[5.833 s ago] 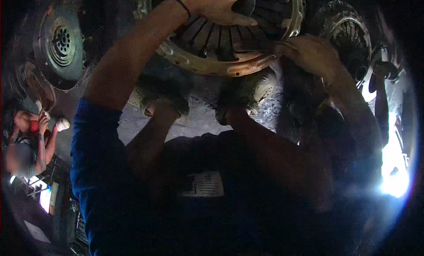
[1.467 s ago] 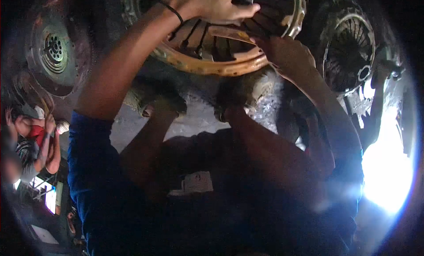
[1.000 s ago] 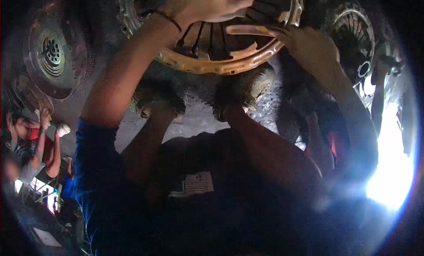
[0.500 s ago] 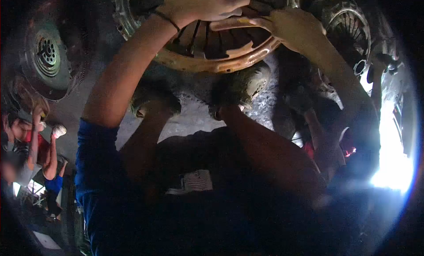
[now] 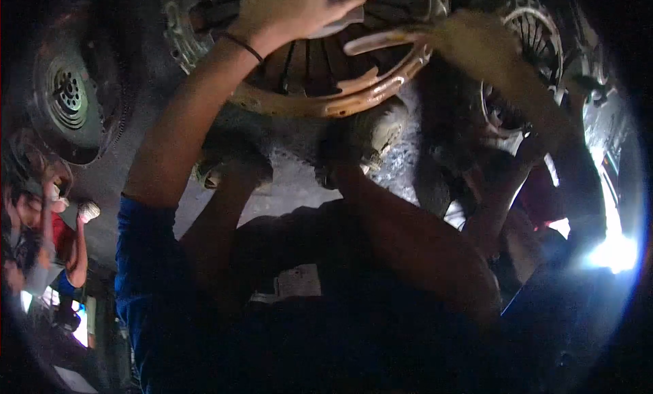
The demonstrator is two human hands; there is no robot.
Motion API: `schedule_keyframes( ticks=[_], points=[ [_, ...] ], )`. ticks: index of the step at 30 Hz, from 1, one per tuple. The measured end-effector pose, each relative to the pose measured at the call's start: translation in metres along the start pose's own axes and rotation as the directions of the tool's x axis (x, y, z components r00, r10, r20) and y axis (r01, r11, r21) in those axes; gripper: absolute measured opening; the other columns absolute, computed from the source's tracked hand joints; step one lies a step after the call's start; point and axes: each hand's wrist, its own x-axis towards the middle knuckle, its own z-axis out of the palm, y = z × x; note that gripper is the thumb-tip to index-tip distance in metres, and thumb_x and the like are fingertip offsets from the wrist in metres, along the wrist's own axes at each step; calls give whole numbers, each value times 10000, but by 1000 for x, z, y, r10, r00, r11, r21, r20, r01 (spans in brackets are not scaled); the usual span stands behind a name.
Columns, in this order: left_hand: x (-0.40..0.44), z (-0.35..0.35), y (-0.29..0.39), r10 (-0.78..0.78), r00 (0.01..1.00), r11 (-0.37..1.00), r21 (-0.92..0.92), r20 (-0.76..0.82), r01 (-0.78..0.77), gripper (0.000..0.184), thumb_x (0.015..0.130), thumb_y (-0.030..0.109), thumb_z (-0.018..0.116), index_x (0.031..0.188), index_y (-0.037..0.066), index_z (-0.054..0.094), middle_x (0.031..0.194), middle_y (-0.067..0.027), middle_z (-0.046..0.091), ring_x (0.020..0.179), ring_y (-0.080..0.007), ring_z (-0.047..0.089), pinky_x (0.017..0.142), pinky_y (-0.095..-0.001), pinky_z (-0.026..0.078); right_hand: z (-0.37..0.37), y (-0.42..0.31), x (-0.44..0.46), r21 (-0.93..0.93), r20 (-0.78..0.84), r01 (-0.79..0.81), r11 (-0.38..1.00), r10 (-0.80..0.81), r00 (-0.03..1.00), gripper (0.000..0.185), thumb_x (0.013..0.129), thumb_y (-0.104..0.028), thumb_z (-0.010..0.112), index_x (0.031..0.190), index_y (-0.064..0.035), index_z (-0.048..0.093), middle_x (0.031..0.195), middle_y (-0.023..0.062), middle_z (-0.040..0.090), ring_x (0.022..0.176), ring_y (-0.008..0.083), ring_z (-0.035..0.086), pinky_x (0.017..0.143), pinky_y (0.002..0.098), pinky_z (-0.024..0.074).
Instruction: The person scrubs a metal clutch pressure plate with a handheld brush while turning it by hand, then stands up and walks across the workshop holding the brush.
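A round clutch pressure plate with a rust-orange rim and dark radial fingers lies in front of me at the top of the view. My left hand, a dark band at its wrist, is over the plate's middle with a digit stretched to the right; its other fingers are partly cut off by the frame edge. Under it shows a pale grey patch that I cannot make out. My right hand is over the plate's right side, in shadow, with a digit extended inward over the radial fingers. No held object shows in it.
Another pressure plate lies at the right. A large flywheel-like disc is on the left. My shoe is close below the plate's rim. Another person in red sits at far left. Bright light glares at right.
My right hand has shifted right, away from my left hand. My left hand has moved slightly left and up. The plate appears a little further left, as the whole view has shifted.
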Motion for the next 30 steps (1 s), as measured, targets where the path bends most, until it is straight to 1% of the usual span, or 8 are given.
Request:
schedule_keyframes(
  ticks=[4,9,12,18,20,23,28,30],
  points=[
    [2,-1,3,41,997,997,75,-70,-35,475,923,456,752,868,-13,696,972,-207,634,962,-381,633,882,-482,506,-22,16,2,-54,-86,113,992,-118,989,578,1029,-610,499,1044,-107,783,873,134,754,817,347,752,734,439,616],
    [6,-1,4,61,985,994,99,-164,-45,452,920,428,771,888,-13,678,922,-221,629,879,-366,638,819,-473,516,-25,3,24,-56,67,60,997,-57,996,508,1022,-552,546,1063,-100,774,883,141,754,815,345,745,734,451,601],
    [4,-4,6,-128,992,987,-102,-3,127,459,919,428,778,924,-20,677,901,-212,640,838,-354,646,753,-448,514,-40,23,4,-30,79,38,999,-35,996,515,1022,-557,545,1044,-98,776,876,137,753,806,341,742,727,451,599],
    [6,-6,10,-30,973,999,3,-227,32,400,937,394,773,925,3,693,874,-170,674,794,-341,662,736,-428,520,-34,8,35,-45,82,49,998,-46,996,529,1021,-566,542,1008,-94,780,862,129,751,787,332,737,713,453,595],
    [1,-5,12,-89,972,995,-57,-218,78,363,946,368,767,926,12,698,874,-162,681,811,-337,670,758,-427,523,-28,17,20,-44,78,40,998,-37,996,535,1020,-569,541,996,-92,781,857,127,750,781,329,735,708,453,594],
    [-5,7,17,-338,938,876,-389,-77,284,279,949,318,762,943,44,706,909,-143,683,866,-316,668,808,-427,517,-42,29,-1,-32,60,5,999,-3,998,543,1020,-574,540,977,-90,783,850,123,749,772,325,732,702,454,592],
    [1,1,13,-58,964,998,-27,-259,53,251,940,277,775,922,42,690,868,-137,649,836,-322,641,782,-432,519,-39,0,36,-37,67,43,998,-41,997,559,1019,-582,538,947,-87,786,838,116,747,756,318,727,690,455,589],
    [1,-3,12,-127,956,986,-142,-263,92,231,939,246,775,946,28,698,904,-152,670,853,-326,653,794,-437,522,-35,2,29,-47,70,45,998,-42,997,565,1018,-585,537,934,-85,788,834,114,747,750,315,725,685,455,587]
  ],
)
